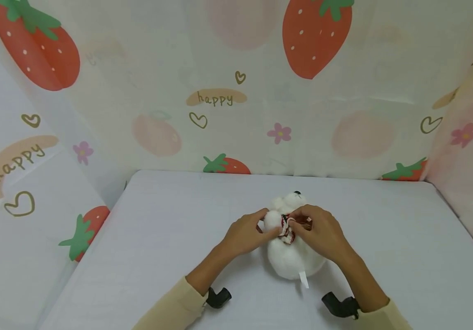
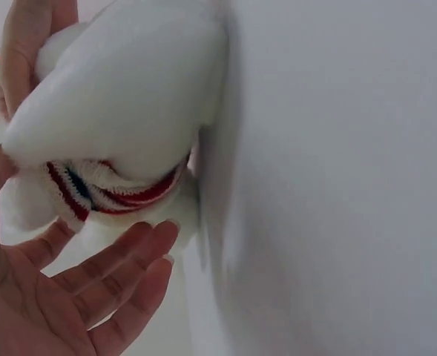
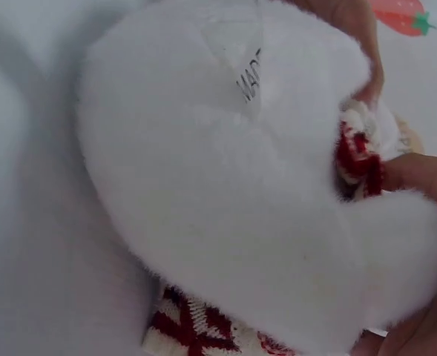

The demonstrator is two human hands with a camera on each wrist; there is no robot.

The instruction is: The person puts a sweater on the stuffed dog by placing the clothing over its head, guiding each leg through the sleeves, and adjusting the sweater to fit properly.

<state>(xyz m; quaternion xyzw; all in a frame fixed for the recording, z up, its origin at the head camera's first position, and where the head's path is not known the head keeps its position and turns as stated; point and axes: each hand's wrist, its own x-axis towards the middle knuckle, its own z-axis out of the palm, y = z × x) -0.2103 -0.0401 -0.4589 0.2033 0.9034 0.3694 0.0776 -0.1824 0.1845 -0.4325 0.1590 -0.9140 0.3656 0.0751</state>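
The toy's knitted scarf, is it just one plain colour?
No, the left wrist view shows the scarf with red, white and dark blue stripes.

Curtained tabletop booth [image 1: 149, 78], white table [image 1: 170, 215], strawberry-print backdrop [image 1: 318, 39] behind, printed cloth [image 1: 9, 252] at both sides

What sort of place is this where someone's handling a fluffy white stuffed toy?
It looks like a screened-off tabletop recording corner, though the wider room is hidden. A smooth white table stands before creased, pale strawberry-printed sheeting, and a curved black plastic-looking device sits at each wrist.
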